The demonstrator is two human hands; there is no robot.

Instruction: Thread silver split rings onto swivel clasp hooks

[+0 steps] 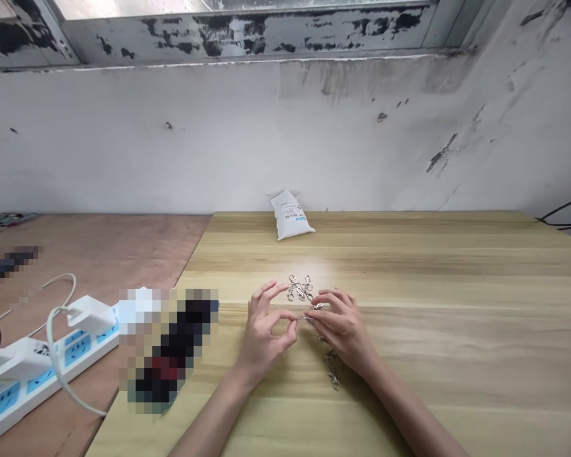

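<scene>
In the frame's lower centre, the left hand (266,329) and right hand (343,325) are pinching a small metal piece (303,318). Silvery clasps (301,293) are lying nearby on the surface (457,355).

The metal bit (303,318) in the right hand (341,324) is too small to tell; left edge crops the power strip (78,348)

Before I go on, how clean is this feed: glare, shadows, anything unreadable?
Head view: soft glare on the tabletop beyond the metal clasps, window washed out; head view: soft shadow by the right forearm; head view: dark object left of the left hand pixelated, small metal piece at the fingertips too small to read.
</scene>
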